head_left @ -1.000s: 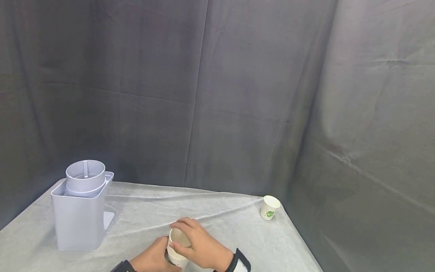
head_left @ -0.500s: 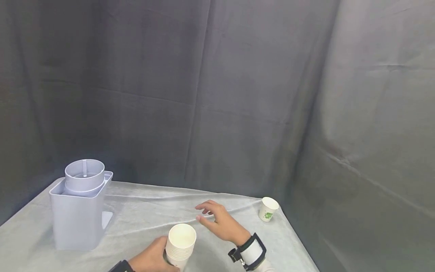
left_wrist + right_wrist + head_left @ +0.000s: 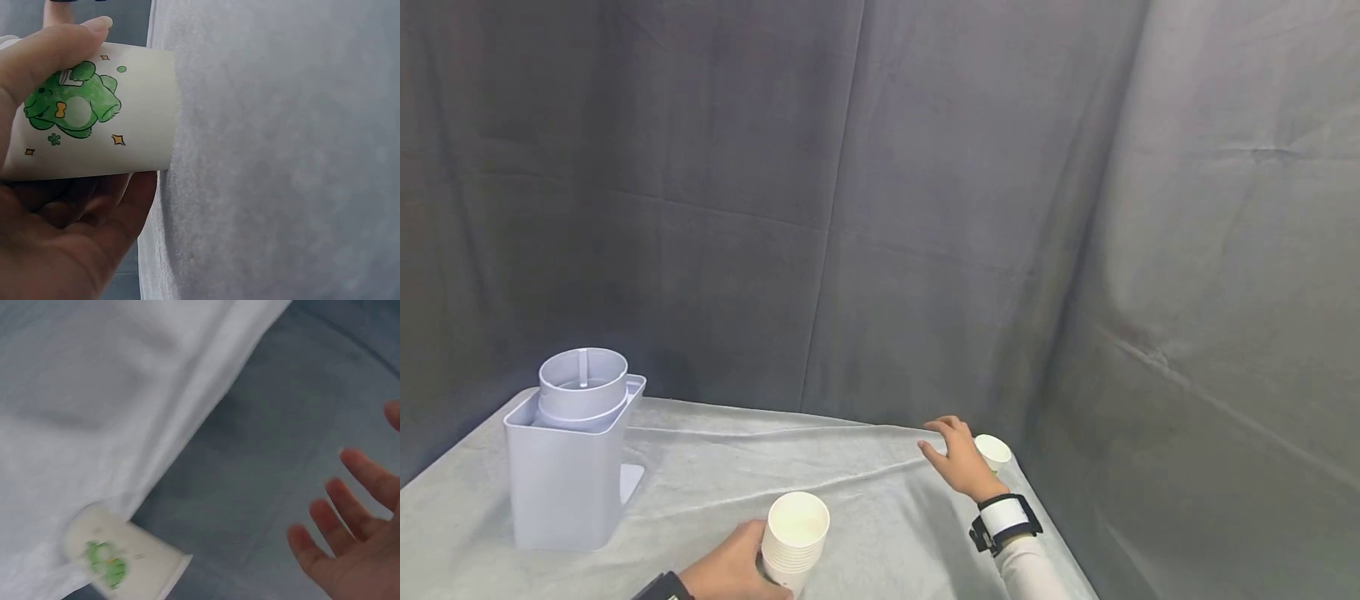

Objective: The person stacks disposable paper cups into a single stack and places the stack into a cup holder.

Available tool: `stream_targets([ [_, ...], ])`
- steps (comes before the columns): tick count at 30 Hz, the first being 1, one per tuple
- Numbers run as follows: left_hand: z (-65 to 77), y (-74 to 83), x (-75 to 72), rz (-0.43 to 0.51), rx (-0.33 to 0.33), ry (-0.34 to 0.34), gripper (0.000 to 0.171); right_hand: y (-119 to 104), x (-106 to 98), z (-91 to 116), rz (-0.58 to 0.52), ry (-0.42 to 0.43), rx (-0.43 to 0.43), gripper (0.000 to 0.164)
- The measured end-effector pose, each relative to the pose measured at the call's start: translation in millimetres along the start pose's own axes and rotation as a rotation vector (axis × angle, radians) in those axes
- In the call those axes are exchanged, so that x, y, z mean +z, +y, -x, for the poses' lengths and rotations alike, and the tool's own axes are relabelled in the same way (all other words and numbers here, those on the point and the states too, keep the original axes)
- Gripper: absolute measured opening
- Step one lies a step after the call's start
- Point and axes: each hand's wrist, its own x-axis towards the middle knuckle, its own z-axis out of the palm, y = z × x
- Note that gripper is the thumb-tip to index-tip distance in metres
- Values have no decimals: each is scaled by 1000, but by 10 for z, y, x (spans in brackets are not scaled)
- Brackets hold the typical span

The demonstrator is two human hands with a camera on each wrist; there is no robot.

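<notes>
My left hand [image 3: 736, 565] grips a stack of white paper cups [image 3: 795, 533] near the front of the table, the cups' mouths facing up. In the left wrist view a green cartoon animal and small stars show on the outer cup [image 3: 144, 112], with the thumb [image 3: 59, 53] along one side and the fingers around the other. My right hand [image 3: 961, 461] is at the far right, fingers spread and holding nothing. Just beyond it a single paper cup [image 3: 994, 451] stands at the table's back right corner, partly hidden by the hand; its green print shows in the right wrist view.
On the left stands a pale lavender box-shaped container [image 3: 561, 483] with a round cylinder [image 3: 583, 385] set in its top. A light grey cloth [image 3: 715, 458] with creases covers the table. Dark grey curtains [image 3: 737, 208] hang behind and to the right.
My right hand has left the mouth of the cup stack and moved right and away, over to the lone cup. The left hand keeps its hold on the stack.
</notes>
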Motion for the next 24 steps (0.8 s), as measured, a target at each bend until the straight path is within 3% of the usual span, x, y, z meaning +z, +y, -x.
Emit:
stream_targets([
  [7, -9, 4, -5, 9, -1, 6, 66, 347, 84, -49, 121, 25, 116, 48],
  [16, 3, 0, 23, 21, -4, -15, 67, 772, 16, -15, 294, -46, 289, 62],
  [20, -3, 30, 39, 19, -26, -13, 69, 918, -35, -9, 307, -63, 353, 68],
  [24, -17, 44, 62, 19, -34, -13, 70, 1025, -77, 17, 252, -93, 427, 73],
])
